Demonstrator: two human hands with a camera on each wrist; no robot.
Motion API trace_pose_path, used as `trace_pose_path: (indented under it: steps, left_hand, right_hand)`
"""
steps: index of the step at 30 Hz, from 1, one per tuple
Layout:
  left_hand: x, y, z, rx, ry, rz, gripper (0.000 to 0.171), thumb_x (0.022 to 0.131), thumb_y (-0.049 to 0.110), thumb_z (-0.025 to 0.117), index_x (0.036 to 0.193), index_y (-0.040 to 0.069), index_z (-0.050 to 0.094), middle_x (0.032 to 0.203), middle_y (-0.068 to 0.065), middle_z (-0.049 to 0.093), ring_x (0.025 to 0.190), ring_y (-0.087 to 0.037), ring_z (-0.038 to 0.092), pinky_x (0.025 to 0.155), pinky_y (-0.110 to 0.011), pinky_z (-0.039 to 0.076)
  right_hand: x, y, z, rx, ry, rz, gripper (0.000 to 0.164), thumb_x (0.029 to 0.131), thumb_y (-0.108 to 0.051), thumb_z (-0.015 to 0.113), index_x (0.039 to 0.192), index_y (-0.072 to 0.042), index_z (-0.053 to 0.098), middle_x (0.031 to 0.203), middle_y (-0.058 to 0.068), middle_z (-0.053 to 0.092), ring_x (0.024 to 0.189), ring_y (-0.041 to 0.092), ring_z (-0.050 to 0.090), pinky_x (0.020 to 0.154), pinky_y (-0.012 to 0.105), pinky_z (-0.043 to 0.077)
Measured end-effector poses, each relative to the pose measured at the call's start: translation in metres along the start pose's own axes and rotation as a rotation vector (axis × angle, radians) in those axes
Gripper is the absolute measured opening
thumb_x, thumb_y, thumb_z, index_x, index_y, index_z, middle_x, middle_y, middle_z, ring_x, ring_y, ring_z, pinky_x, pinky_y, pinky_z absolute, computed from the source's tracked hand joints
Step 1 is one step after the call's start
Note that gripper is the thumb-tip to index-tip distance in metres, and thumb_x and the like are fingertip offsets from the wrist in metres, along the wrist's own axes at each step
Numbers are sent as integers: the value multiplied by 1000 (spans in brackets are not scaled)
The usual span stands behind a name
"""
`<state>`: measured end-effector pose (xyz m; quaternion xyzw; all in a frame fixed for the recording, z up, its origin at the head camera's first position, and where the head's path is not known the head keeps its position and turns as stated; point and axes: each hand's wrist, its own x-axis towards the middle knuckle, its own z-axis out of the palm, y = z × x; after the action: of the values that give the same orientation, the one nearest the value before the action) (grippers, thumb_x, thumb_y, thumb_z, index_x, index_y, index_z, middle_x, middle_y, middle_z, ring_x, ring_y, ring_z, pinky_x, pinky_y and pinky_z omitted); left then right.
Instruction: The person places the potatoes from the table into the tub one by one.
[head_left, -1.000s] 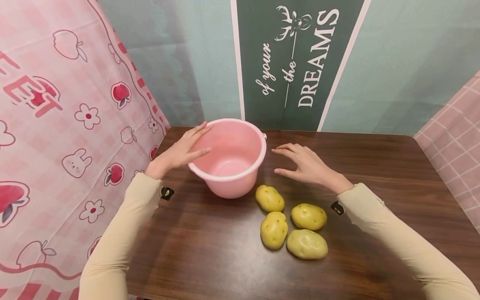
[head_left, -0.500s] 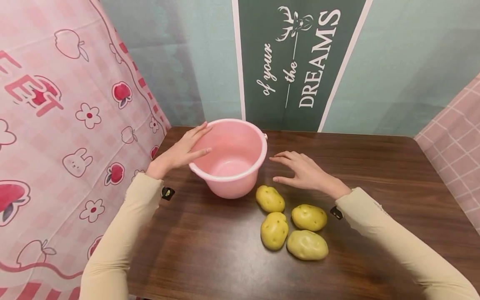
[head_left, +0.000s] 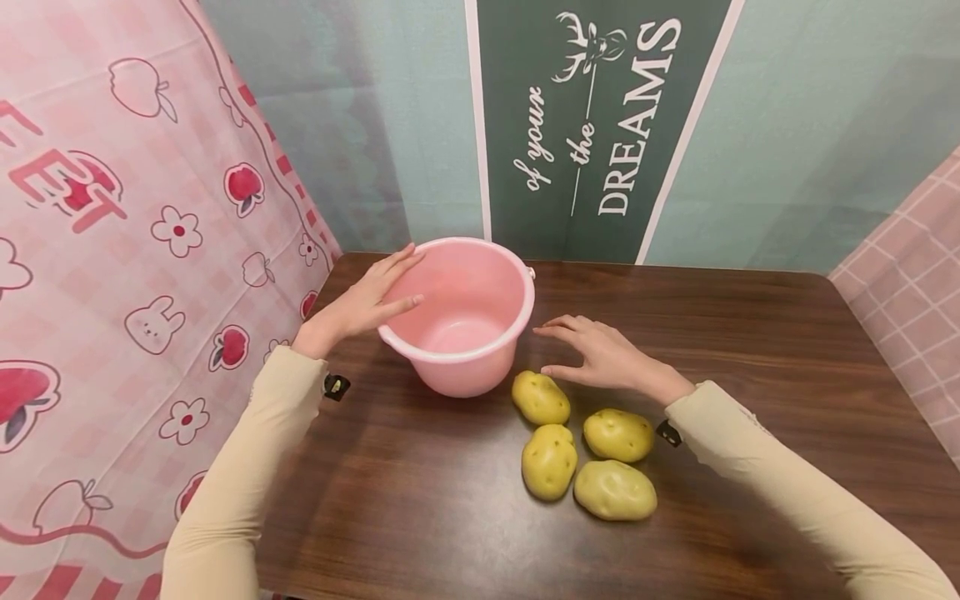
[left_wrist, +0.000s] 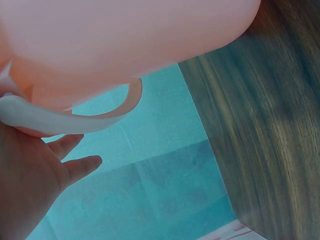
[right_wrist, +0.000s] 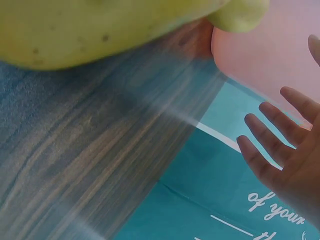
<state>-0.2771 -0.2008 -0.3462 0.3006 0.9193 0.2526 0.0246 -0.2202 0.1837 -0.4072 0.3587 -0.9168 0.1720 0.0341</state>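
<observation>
A pink bucket [head_left: 459, 367] stands upright on the table, with nothing inside it. My left hand [head_left: 360, 304] rests on its left rim, fingers extended and thumb over the opening. In the left wrist view the bucket's pale handle [left_wrist: 75, 120] hangs down beside that hand [left_wrist: 35, 175]. My right hand [head_left: 600, 354] hovers right of the bucket with spread fingers, holding nothing. Its thumb tip overlaps the nearest yellow potato [head_left: 540, 398] in the head view. Close by lie a second potato [head_left: 549, 462], a third potato [head_left: 618, 435] and a paler potato [head_left: 615, 490].
The brown wooden table [head_left: 420, 517] reaches back to a teal and green cloth [head_left: 600, 233] with white lettering. A pink patterned curtain [head_left: 187, 275] borders the left side. Pink tile-patterned cloth [head_left: 915, 250] hangs at the right.
My right hand has moved down and slightly left, toward the nearest potato. The left hand, the bucket and the potatoes have stayed in place.
</observation>
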Motion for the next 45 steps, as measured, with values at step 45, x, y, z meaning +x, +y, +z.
trace_pose_path:
  steps: [45]
  left_hand:
    - [0,3,0,-7,15,1,68,90,52,49,148,33,19,155,15,4,142,-21,8,110,-54,16]
  right_hand:
    - [-5,-8,22,49,-192,-59,69,82,-62,56,136,-21,48,131,2,50,116,23,51,87,47,47]
